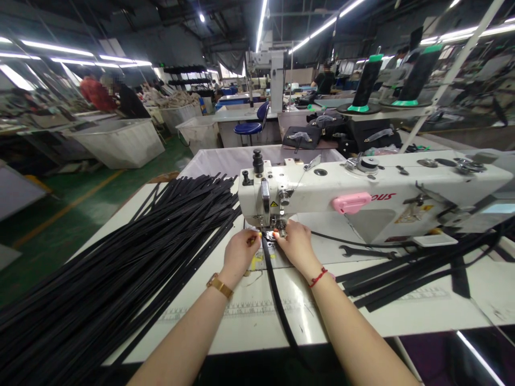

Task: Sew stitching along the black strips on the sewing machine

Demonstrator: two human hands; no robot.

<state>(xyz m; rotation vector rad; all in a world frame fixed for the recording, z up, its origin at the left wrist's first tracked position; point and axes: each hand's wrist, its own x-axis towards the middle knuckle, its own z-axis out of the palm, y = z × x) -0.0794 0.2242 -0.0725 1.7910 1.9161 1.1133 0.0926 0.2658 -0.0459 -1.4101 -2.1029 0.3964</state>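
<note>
A long black strap (277, 295) runs from under the needle of a white sewing machine (314, 187) down over the table's front edge. My left hand (241, 249) has its fingers pinched together at the strap's left side, close to the presser foot (270, 235). On the other side, my right hand (296, 244) is bent in with the thumb beside the foot. Its other fingertips are partly hidden behind the machine parts, so what they grip is unclear. Another narrow black strip (341, 238) leads rightward from behind my right hand.
A large heap of black straps (120, 252) covers the table's left side. More straps (394, 279) and a wrench (368, 252) lie to the right. A pink clip-like piece (351, 202) is on the machine arm. Thread cones (365, 83) and black bags (306, 136) stand behind.
</note>
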